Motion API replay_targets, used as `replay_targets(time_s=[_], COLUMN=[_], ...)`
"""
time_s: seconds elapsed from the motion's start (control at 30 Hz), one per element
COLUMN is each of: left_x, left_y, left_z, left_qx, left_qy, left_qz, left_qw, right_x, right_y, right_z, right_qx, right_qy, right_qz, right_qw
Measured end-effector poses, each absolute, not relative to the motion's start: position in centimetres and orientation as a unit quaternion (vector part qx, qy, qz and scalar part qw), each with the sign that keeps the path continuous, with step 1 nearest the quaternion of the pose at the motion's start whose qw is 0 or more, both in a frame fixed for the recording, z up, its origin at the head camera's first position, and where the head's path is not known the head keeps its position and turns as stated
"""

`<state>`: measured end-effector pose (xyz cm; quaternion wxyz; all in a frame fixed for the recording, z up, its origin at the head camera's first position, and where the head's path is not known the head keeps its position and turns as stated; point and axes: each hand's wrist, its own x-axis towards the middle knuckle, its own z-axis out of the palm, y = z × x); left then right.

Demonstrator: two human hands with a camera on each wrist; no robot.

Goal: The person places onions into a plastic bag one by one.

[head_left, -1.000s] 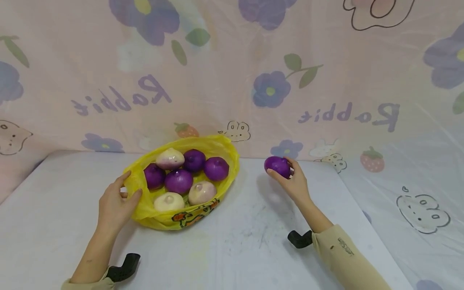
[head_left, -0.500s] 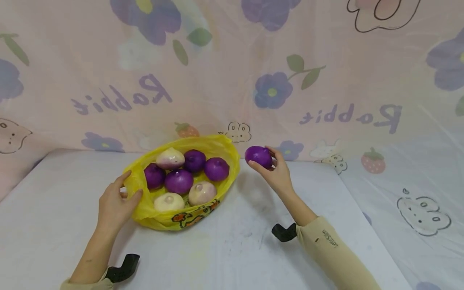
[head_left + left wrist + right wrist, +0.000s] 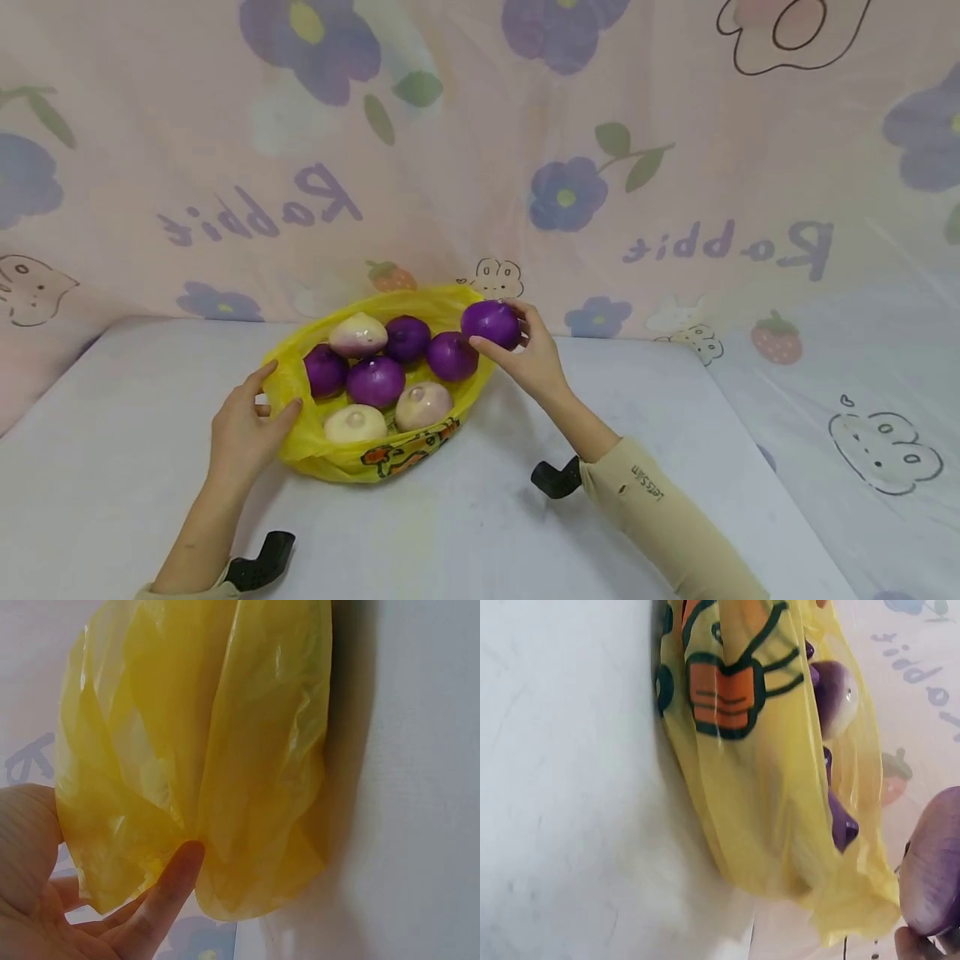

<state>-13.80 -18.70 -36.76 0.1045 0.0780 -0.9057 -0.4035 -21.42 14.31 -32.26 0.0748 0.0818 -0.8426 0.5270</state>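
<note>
A yellow plastic bag [image 3: 326,467] lies with its mouth spread wide, holding several onions, some purple [image 3: 375,382] and some pale [image 3: 356,423]. My left hand [image 3: 243,433] pinches the bag's left rim between thumb and fingers; close up in the left wrist view, one fingertip presses into the gathered film [image 3: 255,772]. Above the opposite rim, my right hand [image 3: 536,362] grips another purple onion [image 3: 489,323], thumb at its near side. That same onion [image 3: 934,870] shows at the right edge of the right wrist view, beside the bag's corner.
The bag rests on a white table [image 3: 465,533] whose back edge meets a pink curtain [image 3: 450,167] printed with flowers and rabbits. Black angled pieces [image 3: 262,562] stick out from both wrists. A beige sleeve [image 3: 667,517] covers the right forearm.
My right hand has carried the purple onion leftward, from right of the bag to over its right rim. The left hand keeps its hold on the bag.
</note>
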Motion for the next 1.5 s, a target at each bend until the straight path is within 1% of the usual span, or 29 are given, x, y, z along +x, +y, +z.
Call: replay_targets(time_s=[0.17, 0.3, 0.47, 0.67, 1.03, 1.27, 1.5], left_x=[-13.6, -13.5, -13.5, -13.6, -13.7, -13.6, -13.6], left_y=[-18.8, -18.8, -18.6, -18.6, -18.6, -18.5, -18.5], left_z=[-36.8, -36.7, -36.7, -36.8, -36.9, -36.8, -36.6], left_qx=[0.081, 0.087, 0.082, 0.079, 0.081, 0.078, 0.076], left_qy=[-0.904, -0.902, -0.903, -0.903, -0.904, -0.903, -0.904], left_qz=[-0.404, -0.409, -0.409, -0.405, -0.404, -0.406, -0.404], left_qw=[0.11, 0.106, 0.104, 0.115, 0.111, 0.114, 0.119], right_x=[-21.4, -21.4, -21.2, -21.2, -21.6, -21.6, -21.7], right_y=[12.7, 11.8, 10.8, 9.4, 7.8, 7.5, 7.4], right_z=[-32.5, -32.6, -32.5, -32.9, -33.8, -34.0, -34.1], right_qx=[0.114, 0.12, 0.12, 0.141, 0.159, 0.166, 0.18], right_qy=[-0.841, -0.84, -0.845, -0.843, -0.868, -0.882, -0.896], right_qz=[0.524, 0.525, 0.52, 0.519, 0.47, 0.439, 0.406], right_qw=[0.077, 0.068, 0.035, -0.001, -0.007, -0.031, -0.016])
